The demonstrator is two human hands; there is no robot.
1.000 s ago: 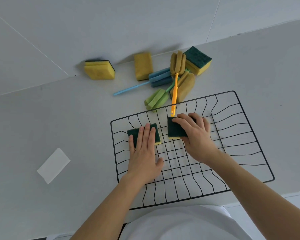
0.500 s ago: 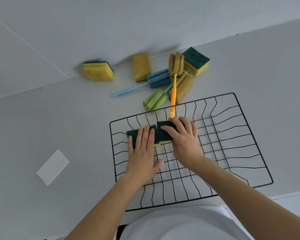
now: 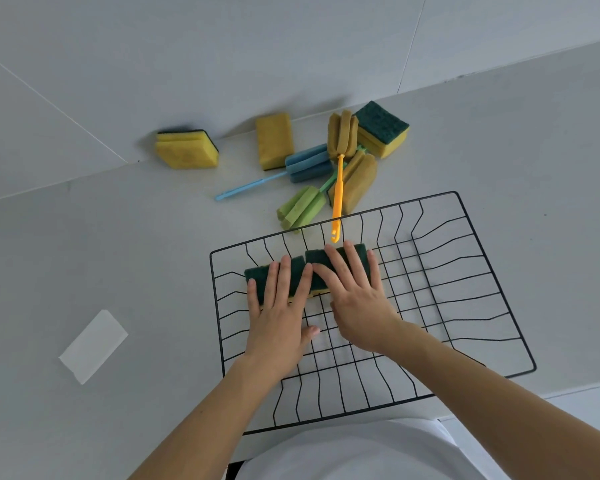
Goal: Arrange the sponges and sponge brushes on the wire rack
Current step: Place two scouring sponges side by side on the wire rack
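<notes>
Both hands are down flat inside the black wire rack (image 3: 465,271), fingers stretched out and spread, gripping nothing. The left hand (image 3: 278,313) presses palm-down on a green-topped sponge with a yellow base (image 3: 257,273) at the rack's far-left corner. The right hand (image 3: 355,303) lies the same way over a second green-topped sponge (image 3: 355,252), just to the right. The two sponges sit side by side, edges touching, near the rack's far rim.

Fingers cover most of both green tops; only a sliver of yellow shows below them, and the thumbs' contact is hard to read.

Beyond the rack, on the pale grey counter (image 3: 118,254), the rest wait loose: a yellow sponge lying green side down (image 3: 187,150) against the wall, a plain yellow sponge block (image 3: 274,140), a green-and-yellow sponge (image 3: 383,129), a blue sponge brush with a thin blue handle (image 3: 307,162), a green sponge brush (image 3: 302,207), and an orange-handled brush with a tan sponge head (image 3: 342,133) whose hooked handle end pokes over the rack's far rim. Another tan sponge head (image 3: 357,180) lies under that handle. A white rectangular block (image 3: 94,346) sits well apart on the left.
</notes>
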